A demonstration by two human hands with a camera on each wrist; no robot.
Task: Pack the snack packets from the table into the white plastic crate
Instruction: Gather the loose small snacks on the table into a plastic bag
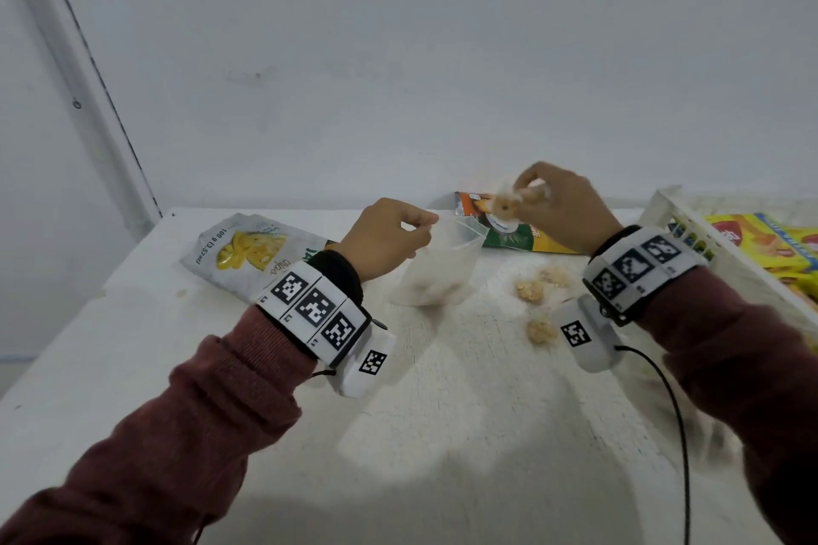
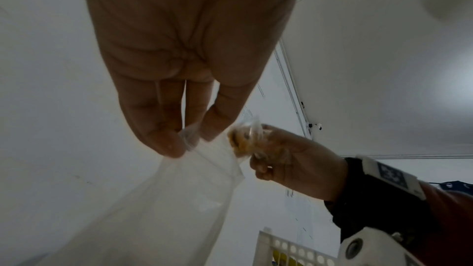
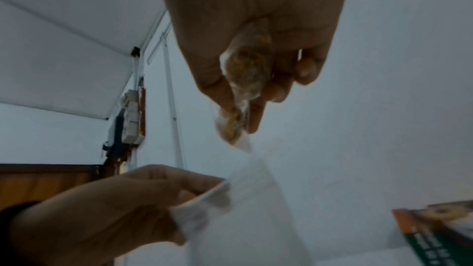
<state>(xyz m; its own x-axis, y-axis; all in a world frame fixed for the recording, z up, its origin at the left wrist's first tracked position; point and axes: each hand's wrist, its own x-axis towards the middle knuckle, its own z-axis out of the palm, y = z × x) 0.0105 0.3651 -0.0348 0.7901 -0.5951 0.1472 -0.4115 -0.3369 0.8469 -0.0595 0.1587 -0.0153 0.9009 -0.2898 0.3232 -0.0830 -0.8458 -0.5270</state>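
My left hand (image 1: 398,235) pinches the rim of a clear plastic bag (image 1: 438,274) and holds it open above the table; the pinch shows in the left wrist view (image 2: 184,139). My right hand (image 1: 549,208) grips small clear-wrapped cookie snacks (image 1: 507,206) just above the bag's mouth, seen close in the right wrist view (image 3: 245,72). Three more wrapped cookies (image 1: 531,290) lie on the table right of the bag. A white banana-chip packet (image 1: 252,252) lies at the left, an orange-green packet (image 1: 522,230) at the back. The white crate (image 1: 690,230) stands at the right.
Yellow snack packets (image 1: 761,248) lie inside the crate. The white table (image 1: 442,434) meets a white wall at the back. A black cable (image 1: 677,434) trails from my right wrist camera across the table's near right part.
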